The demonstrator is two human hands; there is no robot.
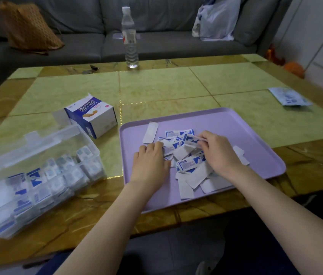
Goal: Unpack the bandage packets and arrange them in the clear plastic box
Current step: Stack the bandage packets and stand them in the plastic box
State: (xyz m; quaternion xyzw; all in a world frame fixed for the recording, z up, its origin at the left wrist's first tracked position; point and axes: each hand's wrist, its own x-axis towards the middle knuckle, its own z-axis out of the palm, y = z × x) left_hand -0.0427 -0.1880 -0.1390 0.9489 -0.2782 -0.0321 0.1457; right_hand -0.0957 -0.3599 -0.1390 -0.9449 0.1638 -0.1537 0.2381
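Loose packets (188,165) on tray (236,126) (box (96,154) part-filled)

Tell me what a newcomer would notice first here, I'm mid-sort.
The lilac tray at the table's near edge holds a loose pile of bandage packets; the left hand rests on the pile and the right hand pinches one packet. Left of it stands the clear plastic box, lid open and partly filled, with an opened blue and white carton behind.

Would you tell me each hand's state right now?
Left hand: on the packets, grip cannot be told.
Right hand: pinching a packet.
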